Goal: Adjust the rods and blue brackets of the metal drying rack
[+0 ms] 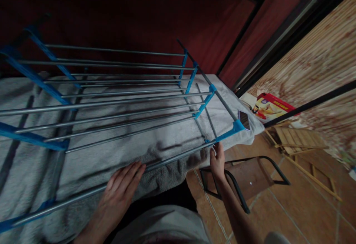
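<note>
A rack of grey metal tubes and blue plastic connectors lies on a grey blanket (178, 125). Its long front tube (178, 157) runs along the side nearest me. My left hand (122, 183) is laid over the middle of this tube, fingers together and curled on it, hiding a stretch of the metal. Close to the tube's right end, my right hand (218, 160) grips from below, thumb and fingers by the blue corner connector (229, 131). Some of its fingers are hidden behind the tube. More thin tubes (133, 121) span the blue end pieces further back.
A phone (244, 120) lies at the blanket's right edge. On the tiled floor to the right stand a black-framed chair (250, 175) and a wooden folding piece (300, 140). A red and yellow box (274, 106) sits behind them. Dark red fabric (125, 10) hangs at the back.
</note>
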The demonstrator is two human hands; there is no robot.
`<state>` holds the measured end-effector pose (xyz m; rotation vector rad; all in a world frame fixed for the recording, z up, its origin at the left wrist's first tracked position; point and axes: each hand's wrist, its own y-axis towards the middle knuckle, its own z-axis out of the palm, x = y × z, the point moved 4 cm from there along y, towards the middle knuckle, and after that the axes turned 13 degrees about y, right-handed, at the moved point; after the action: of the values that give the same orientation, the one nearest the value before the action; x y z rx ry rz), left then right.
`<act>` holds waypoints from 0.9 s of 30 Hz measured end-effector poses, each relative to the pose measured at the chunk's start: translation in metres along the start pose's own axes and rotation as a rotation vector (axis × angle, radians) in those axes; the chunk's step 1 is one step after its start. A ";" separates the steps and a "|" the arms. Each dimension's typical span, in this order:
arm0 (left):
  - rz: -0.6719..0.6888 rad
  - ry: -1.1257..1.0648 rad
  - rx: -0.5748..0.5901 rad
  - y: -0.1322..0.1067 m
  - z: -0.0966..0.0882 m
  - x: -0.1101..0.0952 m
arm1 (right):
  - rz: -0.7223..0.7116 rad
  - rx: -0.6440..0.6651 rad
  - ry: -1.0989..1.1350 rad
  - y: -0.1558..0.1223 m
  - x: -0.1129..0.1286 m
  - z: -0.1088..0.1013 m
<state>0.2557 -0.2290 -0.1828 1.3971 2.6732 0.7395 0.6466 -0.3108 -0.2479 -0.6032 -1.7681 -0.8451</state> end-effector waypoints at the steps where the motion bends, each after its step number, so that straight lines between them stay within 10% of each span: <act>1: 0.018 -0.047 -0.032 -0.002 -0.002 -0.010 | 0.015 0.005 0.025 0.000 -0.002 -0.001; 6: 0.085 -0.115 0.018 -0.003 0.029 -0.061 | 0.075 0.039 0.058 0.003 -0.014 0.000; 13: -0.071 -0.112 0.229 0.023 0.104 -0.055 | 0.081 0.101 -0.119 0.013 -0.021 -0.001; 27: -0.137 -0.299 0.340 0.047 0.104 -0.046 | 0.097 0.128 -0.199 0.017 -0.022 0.000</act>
<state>0.3449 -0.2017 -0.2632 1.2432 2.6971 0.0553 0.6665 -0.2998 -0.2639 -0.7016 -1.9387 -0.6174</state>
